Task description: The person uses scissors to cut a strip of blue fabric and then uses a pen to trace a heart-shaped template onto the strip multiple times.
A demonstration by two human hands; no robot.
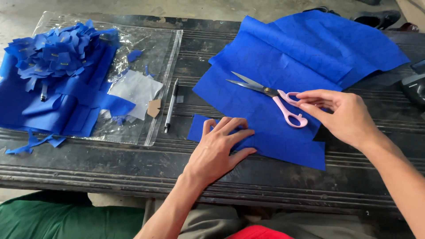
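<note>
Blue fabric sheet (265, 79) is pressed flat on the dark counter (110, 163) by the open left hand (219, 148); pink-handled scissors (270, 95) are touched by right hand (343, 115) fingertips, grip not closed.

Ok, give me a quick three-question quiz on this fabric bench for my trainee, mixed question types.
1. True or false: the right hand touches the handles of the pink-handled scissors.
2. Multiple choice: the left hand rests flat on
A. the clear plastic bag
B. the blue fabric sheet
C. the pen
3. Fill in: the pile of cut blue pieces lies on the ____ side of the dark bench.

Key:
1. True; the fingertips are at the handle loops, and the blades lie open on the fabric.
2. B
3. Left
</note>
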